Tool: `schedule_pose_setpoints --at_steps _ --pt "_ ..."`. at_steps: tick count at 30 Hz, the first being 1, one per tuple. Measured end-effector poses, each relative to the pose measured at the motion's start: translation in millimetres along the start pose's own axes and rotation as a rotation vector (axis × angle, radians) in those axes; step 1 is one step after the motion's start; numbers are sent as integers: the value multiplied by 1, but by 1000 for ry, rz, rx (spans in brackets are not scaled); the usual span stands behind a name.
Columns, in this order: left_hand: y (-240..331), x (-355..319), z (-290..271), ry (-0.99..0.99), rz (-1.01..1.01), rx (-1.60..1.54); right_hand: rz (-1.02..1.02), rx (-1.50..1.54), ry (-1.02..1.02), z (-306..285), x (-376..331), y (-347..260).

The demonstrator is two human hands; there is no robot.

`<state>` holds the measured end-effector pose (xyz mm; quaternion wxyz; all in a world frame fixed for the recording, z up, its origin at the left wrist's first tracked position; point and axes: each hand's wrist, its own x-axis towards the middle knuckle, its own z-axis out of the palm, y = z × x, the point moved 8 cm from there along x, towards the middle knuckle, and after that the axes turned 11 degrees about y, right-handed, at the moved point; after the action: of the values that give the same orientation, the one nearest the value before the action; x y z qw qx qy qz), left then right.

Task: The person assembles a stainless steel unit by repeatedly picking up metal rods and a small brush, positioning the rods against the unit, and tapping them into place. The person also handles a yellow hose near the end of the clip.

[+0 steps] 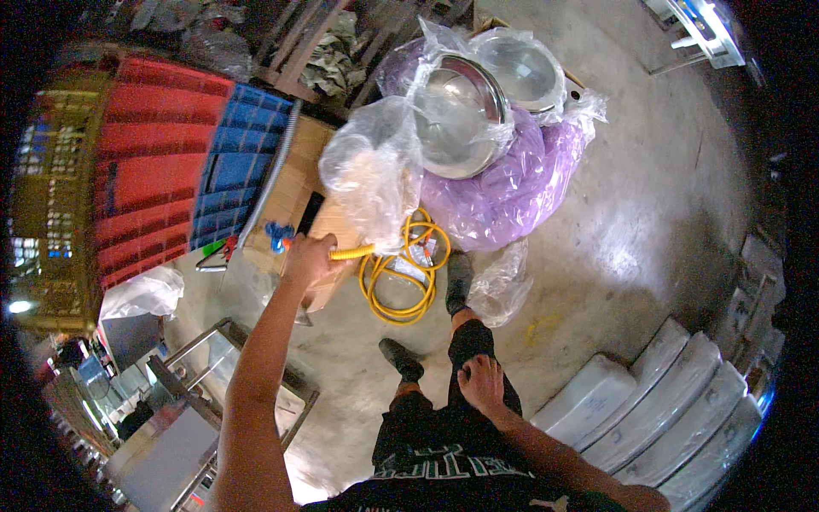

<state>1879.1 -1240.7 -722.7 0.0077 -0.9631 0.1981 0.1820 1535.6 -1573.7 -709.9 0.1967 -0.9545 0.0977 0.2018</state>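
Observation:
My left hand [311,259] is closed around a yellow hose [351,253], which sticks out to the right of the fist. A blue fitting with a bit of orange [278,236] shows on the other side of the fist. Below and to the right, a loose coil of yellow hose [373,300] lies on the concrete floor, beside a cardboard box [321,294]. My right hand [482,381] rests on my bent leg with nothing visible in it; its fingers lie over the dark shorts, partly foreshortened.
Ahead, shiny round metal bowls [465,128] in clear plastic lie by a purple plastic bag [520,183]. Red [153,162] and blue crates [239,158] stand left. Wrapped white slabs [674,401] line the lower right; a metal frame [200,350] stands lower left. Clear plastic [503,286] lies near my foot.

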Motion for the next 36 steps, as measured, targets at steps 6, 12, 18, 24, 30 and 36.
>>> schedule_pose_setpoints --at_steps 6,12,18,24,30,36 --pt "-20 -150 -284 429 -352 -416 77 216 -119 18 -1 -8" --pt "-56 -456 -474 1193 -538 -571 -2 425 126 -22 34 -61" --pt "-101 -837 -560 1593 -698 -41 -802 402 -12 -15 -19 -284" --pt "-87 -1097 -494 1546 -1086 175 -778 456 57 79 -147 -398" --pt "-51 -1226 -334 1422 -1386 34 -348 631 209 -27 -35 -471" --pt "-16 -1193 -111 1268 -1553 -445 -710 886 1242 -537 -80 -522"
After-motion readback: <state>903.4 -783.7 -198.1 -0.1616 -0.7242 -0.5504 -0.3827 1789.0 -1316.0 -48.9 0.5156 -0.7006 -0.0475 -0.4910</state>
